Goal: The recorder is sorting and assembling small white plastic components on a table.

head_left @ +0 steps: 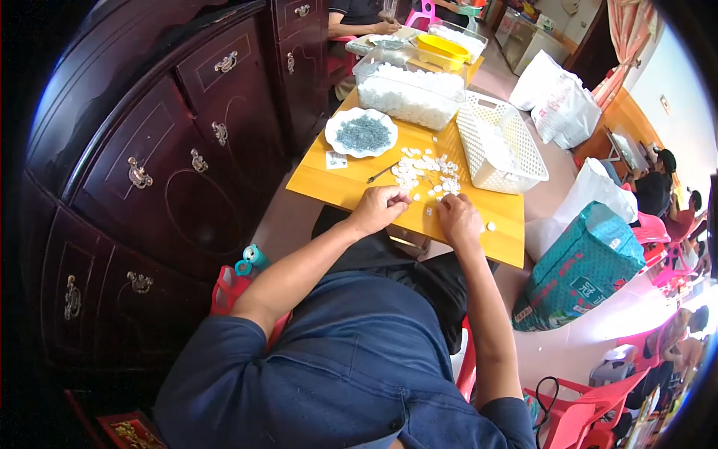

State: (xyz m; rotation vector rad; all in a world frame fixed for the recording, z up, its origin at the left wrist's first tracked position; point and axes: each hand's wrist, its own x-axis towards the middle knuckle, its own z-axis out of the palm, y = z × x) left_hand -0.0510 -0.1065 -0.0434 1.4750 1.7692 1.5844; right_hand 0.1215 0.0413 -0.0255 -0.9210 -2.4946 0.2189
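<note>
— Where are your hands rn?

— Both at the near edge of the yellow table (351, 191). Left hand (380, 207) is curled, grip closed on a small white piece, though the piece itself is too tiny to make out. Right hand (458, 218) lies knuckles up just beside it; can't tell if that grip is open or closed.

— And the parts?

— Small white pieces (428, 173) are scattered mid-table, right past my fingertips, w/ a few strays toward the right edge. A thin metal tool (382, 173) lies left of the pile.

— What else is on there?

— White plate of grey bits (361, 132) near the left edge, white slotted basket (499, 144) at the right edge, clear tub of white pieces (410, 91) at the far end.
</note>
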